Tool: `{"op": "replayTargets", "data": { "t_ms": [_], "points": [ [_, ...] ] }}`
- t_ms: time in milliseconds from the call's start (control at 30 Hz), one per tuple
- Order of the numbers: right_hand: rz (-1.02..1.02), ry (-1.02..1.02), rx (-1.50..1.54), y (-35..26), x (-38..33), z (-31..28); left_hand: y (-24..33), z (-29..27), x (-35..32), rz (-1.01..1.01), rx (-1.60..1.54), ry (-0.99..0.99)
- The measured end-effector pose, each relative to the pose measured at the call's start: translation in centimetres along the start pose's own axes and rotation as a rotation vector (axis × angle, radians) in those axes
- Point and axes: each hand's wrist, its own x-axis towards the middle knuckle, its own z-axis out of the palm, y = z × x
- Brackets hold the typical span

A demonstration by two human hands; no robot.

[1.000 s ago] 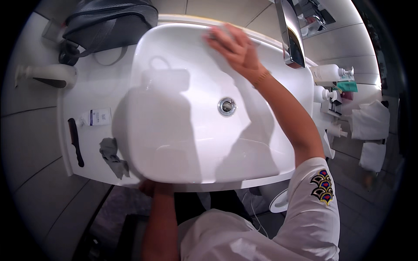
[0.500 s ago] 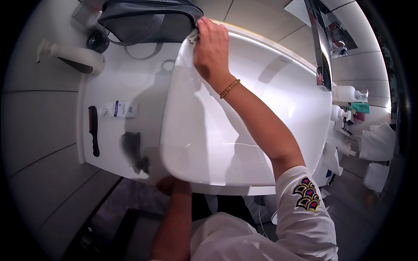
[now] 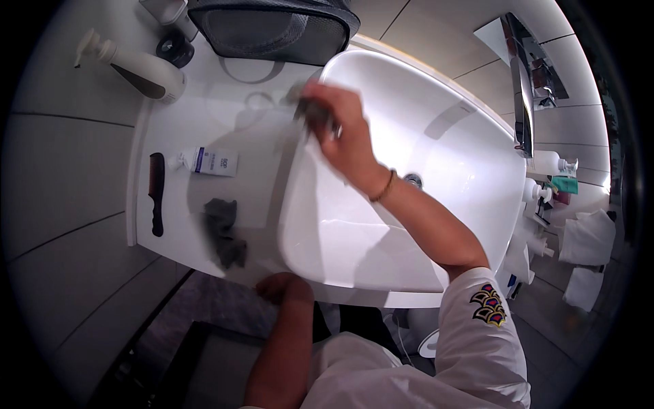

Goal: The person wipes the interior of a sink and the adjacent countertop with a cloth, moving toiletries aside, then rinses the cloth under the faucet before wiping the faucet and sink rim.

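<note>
My right hand [image 3: 344, 140] presses a small grey cloth [image 3: 303, 103] against the left rim of a white sink basin [image 3: 300, 225]. A thin bracelet sits on that wrist, and the arm crosses the bowl above the drain [image 3: 412, 179]. My left hand [image 3: 283, 286] is curled into a fist against the front edge of the white counter [image 3: 174, 238], just below the basin. It holds nothing that I can see. A crumpled dark grey rag [image 3: 223, 232] lies on the counter left of the basin.
On the counter's left part lie a dark comb [image 3: 157, 194] and a small white tube [image 3: 211, 162]. A white pump bottle [image 3: 139, 68] lies at the back left beside a dark mesh basket [image 3: 272, 27]. The faucet [image 3: 521, 102] stands behind the basin; white towels [image 3: 589, 238] hang at the right.
My right hand has slid the cloth from the basin's far rim leftward and down onto its left rim. My left hand has stayed at the counter's front edge.
</note>
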Motion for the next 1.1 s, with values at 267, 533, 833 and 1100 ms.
{"op": "replayTargets", "data": {
  "t_ms": [267, 533, 833, 1100],
  "points": [
    [-0.240, -0.339, -0.101, 1.4, 2.9, -2.3, -3.0, 8.6, 3.3, 0.191, 0.497, 0.230],
    [-0.408, -0.524, 0.146, -6.2, -6.5, 1.6, -1.7, 6.5, 2.3, 0.080, 0.243, 0.197],
    [-0.292, -0.058, -0.307, 2.3, 2.3, 0.0, -0.2, 1.2, -1.4, 0.069, 0.145, 0.073],
    [-0.554, -0.353, 0.156, -3.2, -2.5, 3.3, -0.8, -0.6, 0.5, 0.161, -0.015, -0.040]
  ]
}}
